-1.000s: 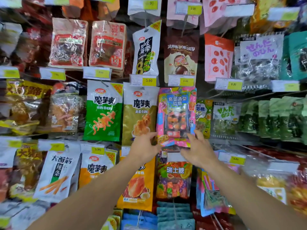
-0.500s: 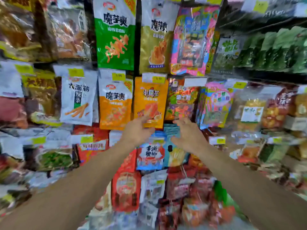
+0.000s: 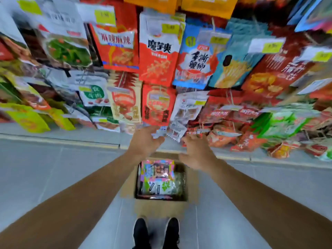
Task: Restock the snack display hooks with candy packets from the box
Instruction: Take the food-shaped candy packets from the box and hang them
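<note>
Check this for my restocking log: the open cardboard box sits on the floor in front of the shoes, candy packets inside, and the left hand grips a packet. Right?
Not quite. In the head view the left hand holds nothing; its fingers are spread, as are the right hand's. The rest stands: the open cardboard box sits on the floor in front of the shoes, with candy packets inside.

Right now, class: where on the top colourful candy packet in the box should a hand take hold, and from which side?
Judging from this view, grip the candy packet by its top edge, the side nearest the shelves, coming straight down from above. It lies flat, face up, uppermost in the open cardboard box, whose walls block sideways approaches. Both the left hand and right hand hold nothing.
</note>
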Demonstrator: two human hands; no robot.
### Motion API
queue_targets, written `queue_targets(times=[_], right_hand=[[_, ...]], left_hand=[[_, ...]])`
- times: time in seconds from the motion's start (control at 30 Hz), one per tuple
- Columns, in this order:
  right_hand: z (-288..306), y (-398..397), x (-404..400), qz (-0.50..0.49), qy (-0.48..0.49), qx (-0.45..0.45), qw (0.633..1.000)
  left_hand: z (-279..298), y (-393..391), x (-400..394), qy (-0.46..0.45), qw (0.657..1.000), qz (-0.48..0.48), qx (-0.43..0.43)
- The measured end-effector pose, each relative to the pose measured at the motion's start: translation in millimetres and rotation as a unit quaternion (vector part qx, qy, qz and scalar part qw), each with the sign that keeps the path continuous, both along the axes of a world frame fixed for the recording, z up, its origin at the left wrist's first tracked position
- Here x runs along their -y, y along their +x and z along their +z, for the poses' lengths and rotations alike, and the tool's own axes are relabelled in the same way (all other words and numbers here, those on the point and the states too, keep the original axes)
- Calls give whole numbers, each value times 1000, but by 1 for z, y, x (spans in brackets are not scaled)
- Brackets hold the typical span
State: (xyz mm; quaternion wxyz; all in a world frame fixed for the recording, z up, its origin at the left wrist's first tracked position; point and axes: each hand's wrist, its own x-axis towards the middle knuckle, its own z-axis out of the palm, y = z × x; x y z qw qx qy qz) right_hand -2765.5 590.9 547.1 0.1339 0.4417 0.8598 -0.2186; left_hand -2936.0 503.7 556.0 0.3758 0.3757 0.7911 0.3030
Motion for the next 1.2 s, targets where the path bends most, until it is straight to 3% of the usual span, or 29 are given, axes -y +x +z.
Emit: queue_targets(times=[0.57, 0.93, 1.2], right_hand=[[-349, 27, 30, 45, -206, 133, 968], [-533, 29, 51, 14, -267, 114, 957], [-630, 30, 64, -16, -280, 91, 956]], left_hand=[[-317, 30, 67, -229, 961, 124, 93], [-503, 55, 96, -287, 916, 207, 191], [-594, 61, 109, -268, 895, 275, 226]])
